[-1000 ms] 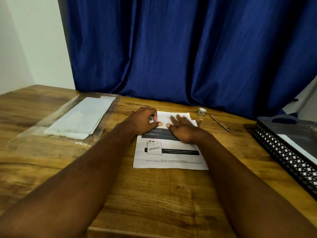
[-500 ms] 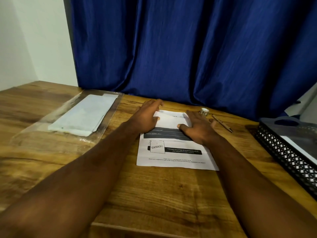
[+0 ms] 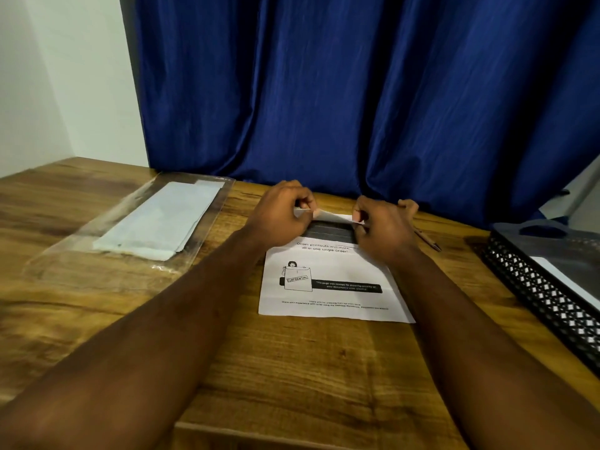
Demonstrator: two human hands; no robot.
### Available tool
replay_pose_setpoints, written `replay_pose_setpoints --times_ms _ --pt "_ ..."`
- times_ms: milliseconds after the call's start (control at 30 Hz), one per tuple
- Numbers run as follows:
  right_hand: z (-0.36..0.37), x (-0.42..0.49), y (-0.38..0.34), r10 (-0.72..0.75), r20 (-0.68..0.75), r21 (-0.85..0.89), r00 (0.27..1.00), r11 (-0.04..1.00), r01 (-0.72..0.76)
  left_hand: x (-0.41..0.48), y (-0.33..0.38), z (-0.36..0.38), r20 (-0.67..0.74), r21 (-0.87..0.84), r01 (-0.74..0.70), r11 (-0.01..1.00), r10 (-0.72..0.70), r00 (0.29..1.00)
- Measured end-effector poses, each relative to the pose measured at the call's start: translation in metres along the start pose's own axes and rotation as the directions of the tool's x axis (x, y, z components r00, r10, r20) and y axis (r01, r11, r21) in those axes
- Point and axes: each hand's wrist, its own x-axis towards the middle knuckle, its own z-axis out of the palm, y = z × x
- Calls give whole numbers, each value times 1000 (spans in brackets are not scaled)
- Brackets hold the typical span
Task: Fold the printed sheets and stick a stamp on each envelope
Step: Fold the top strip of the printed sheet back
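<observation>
A white printed sheet lies on the wooden table in front of me. My left hand pinches its far left corner and my right hand pinches its far right corner. The far edge is lifted off the table and curls toward me. Several white envelopes lie inside a clear plastic sleeve at the left. The stamp roll is hidden behind my right hand.
A brown pen lies just right of my right hand. A black mesh tray holding white paper stands at the right edge. A blue curtain hangs behind the table.
Both hands went from lying flat on the sheet to its far corners, pinched them and lifted the far edge. The head camera tilted up slightly.
</observation>
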Motion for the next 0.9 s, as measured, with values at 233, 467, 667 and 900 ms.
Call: replay_pose_setpoints --times_ms 233,467,667,900 --pt "10 -1 4 60 296 5 953 998 -65 -11 -13 13 283 7 107 994 -105 953" --pt "-2 -7 -16 88 301 63 950 992 -112 -11 -20 18 294 116 122 986 -151 944" --pt "22 -5 -45 -45 532 112 845 994 -18 -10 -11 16 531 369 122 921 -317 786" --pt "34 9 -10 306 541 -124 783 950 -285 -10 -9 15 556 404 121 907 -349 754"
